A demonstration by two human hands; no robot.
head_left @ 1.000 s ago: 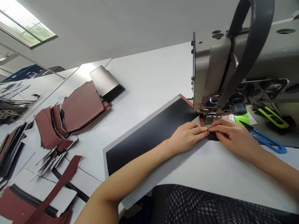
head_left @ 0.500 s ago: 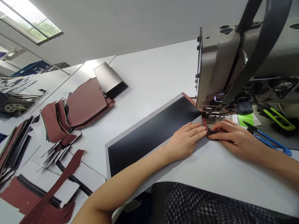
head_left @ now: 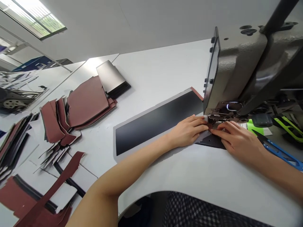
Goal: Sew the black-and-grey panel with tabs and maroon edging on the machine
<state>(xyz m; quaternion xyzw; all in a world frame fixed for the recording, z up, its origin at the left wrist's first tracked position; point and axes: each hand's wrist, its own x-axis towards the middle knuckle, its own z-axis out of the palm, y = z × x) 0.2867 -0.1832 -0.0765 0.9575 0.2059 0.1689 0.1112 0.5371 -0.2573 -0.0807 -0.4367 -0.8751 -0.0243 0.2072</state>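
As the black panel (head_left: 153, 121) sits farther forward than before, the left hand (head_left: 186, 133) lies flat, extended fingers atop it; the right hand (head_left: 240, 142) curls at the red edging (head_left: 197, 94), fingers bunched narrowly, grip unclear, the sewing machine (head_left: 236, 63) just beyond them.

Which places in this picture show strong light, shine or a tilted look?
Head view: the barred rectangular window is nearly white in parts; head view: a soft sheen lies on the black rectangular panel with grey edging; head view: the white tabletop has a slanting far edge.
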